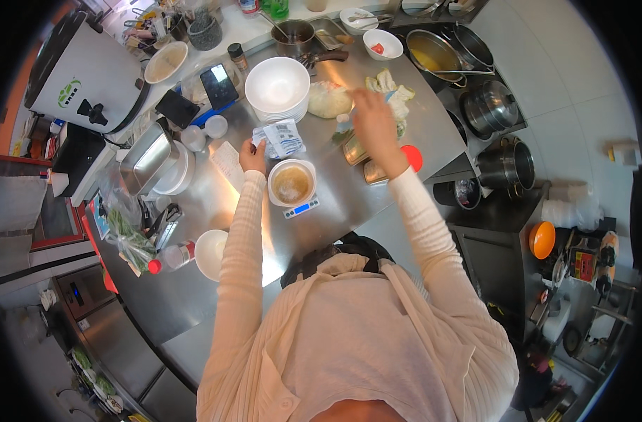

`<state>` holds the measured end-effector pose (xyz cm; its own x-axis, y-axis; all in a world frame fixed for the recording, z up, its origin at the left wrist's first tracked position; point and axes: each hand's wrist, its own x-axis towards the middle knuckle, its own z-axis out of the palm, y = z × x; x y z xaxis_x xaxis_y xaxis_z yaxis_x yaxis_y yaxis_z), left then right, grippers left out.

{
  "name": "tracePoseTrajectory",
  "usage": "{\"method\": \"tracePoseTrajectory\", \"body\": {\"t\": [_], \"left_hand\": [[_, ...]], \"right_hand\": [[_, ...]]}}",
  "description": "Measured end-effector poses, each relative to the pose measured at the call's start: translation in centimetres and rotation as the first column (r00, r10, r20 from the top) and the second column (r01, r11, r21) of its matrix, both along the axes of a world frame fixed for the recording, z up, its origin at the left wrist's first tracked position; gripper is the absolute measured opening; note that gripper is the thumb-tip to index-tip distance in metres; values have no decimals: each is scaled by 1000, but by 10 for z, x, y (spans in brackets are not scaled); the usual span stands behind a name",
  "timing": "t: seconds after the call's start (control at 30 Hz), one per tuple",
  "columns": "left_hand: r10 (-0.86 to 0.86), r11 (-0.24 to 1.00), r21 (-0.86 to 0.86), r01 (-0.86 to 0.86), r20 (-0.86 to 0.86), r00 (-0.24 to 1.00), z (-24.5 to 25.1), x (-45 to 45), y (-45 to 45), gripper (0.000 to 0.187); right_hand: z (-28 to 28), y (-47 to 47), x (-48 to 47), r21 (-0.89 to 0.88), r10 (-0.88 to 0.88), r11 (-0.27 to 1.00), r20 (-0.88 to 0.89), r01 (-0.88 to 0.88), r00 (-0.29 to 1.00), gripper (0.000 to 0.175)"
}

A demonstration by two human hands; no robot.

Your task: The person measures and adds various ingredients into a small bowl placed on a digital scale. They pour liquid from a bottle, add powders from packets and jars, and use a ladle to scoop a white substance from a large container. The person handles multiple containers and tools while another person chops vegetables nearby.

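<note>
My left hand pinches the near-left edge of a white and blue printed packet. Just below the packet, a white bowl of brownish powder or liquid sits on a small digital kitchen scale with a lit display. My right hand is blurred above the right side of the steel table; whether anything is in its fingers cannot be made out. Under that wrist are two metal containers and a round red lid, partly covered by the arm. A stack of white bowls stands behind the packet.
A plastic-wrapped pale bundle and leafy vegetable pieces lie at the back right. Pots line the stove beyond. On the left are phones, a handwritten paper, a steel pan and another white bowl.
</note>
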<state>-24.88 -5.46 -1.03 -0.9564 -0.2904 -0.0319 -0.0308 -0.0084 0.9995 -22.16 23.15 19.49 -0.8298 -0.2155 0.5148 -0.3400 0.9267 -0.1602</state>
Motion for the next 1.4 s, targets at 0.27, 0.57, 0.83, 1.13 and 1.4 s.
{"method": "tracePoseTrajectory", "body": {"t": [0.27,0.57,0.83,1.13,1.4], "left_hand": [[78,950,-299,-92,-58,995,28,33,-10,36],[-678,422,-839,344,-40,734,38,204,24,30],[-666,8,-893,450,331,668,-20,217,62,50],[-618,-66,-905,421,368,694,-22,212,67,49],[-626,-17,-814,581,462,629,36,203,76,54]], "right_hand": [[0,78,-72,407,-205,911,324,59,924,19],[84,74,-36,142,10,989,-302,35,953,4],[161,70,20,-14,-67,997,-499,70,864,3],[184,50,95,-167,-26,986,-295,-25,955,9],[196,42,150,-61,279,954,-163,-292,946,14]]}}
